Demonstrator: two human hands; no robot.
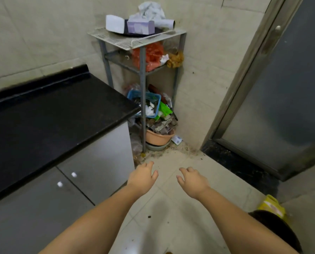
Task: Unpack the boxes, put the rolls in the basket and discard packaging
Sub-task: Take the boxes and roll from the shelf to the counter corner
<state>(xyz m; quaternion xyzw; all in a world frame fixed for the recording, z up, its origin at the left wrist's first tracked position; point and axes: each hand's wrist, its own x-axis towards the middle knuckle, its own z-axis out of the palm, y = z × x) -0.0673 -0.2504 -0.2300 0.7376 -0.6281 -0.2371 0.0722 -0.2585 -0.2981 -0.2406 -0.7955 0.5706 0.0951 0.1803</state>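
My left hand (143,177) and my right hand (191,180) are stretched out over the tiled floor, fingers apart, holding nothing. Ahead stands a metal corner rack (143,74). On its top shelf lie a purple box (141,27), a white box (115,24), a roll with a cardboard core (165,23) and crumpled white packaging (149,9). A blue basket (154,97) full of scraps and paper sits on the low shelf, well beyond both hands.
A black countertop (52,114) over grey cabinet doors (98,162) runs along the left. A pink basin (159,137) of rubbish sits under the rack, an orange bag (150,55) on the middle shelf. A door (281,88) stands right; a yellow pack (271,208) lies lower right.
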